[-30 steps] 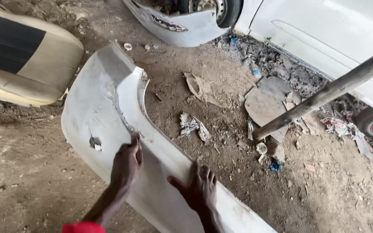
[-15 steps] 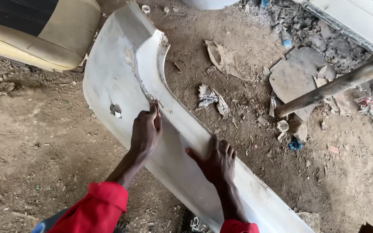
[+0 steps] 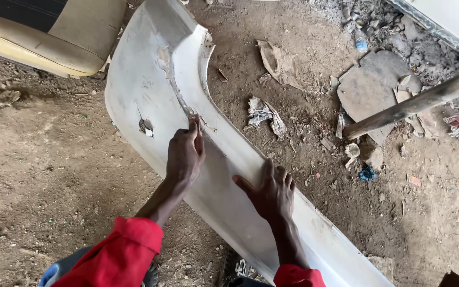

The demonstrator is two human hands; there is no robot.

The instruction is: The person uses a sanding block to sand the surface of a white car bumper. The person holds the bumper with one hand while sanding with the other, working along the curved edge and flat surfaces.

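On bare dirt ground, a long white curved plastic car bumper panel (image 3: 150, 79) is laid diagonally, its far end close to a beige car seat (image 3: 54, 37). The left hand (image 3: 185, 151) is pressed on the panel's ridge, fingers held together and lightly curled, fingertips at a chipped, cracked stretch of paint; nothing is gripped. The right hand (image 3: 272, 191) is laid flat nearer along the panel, fingers spread, holding nothing. A torn hole (image 3: 145, 126) is seen left of the left hand. Judged from this, damage is being felt over; no filling or sanding is evident, so repair appears barely begun. Crumpled paper scraps (image 3: 264, 112) and a wooden pole (image 3: 415, 103) lie right of the panel.
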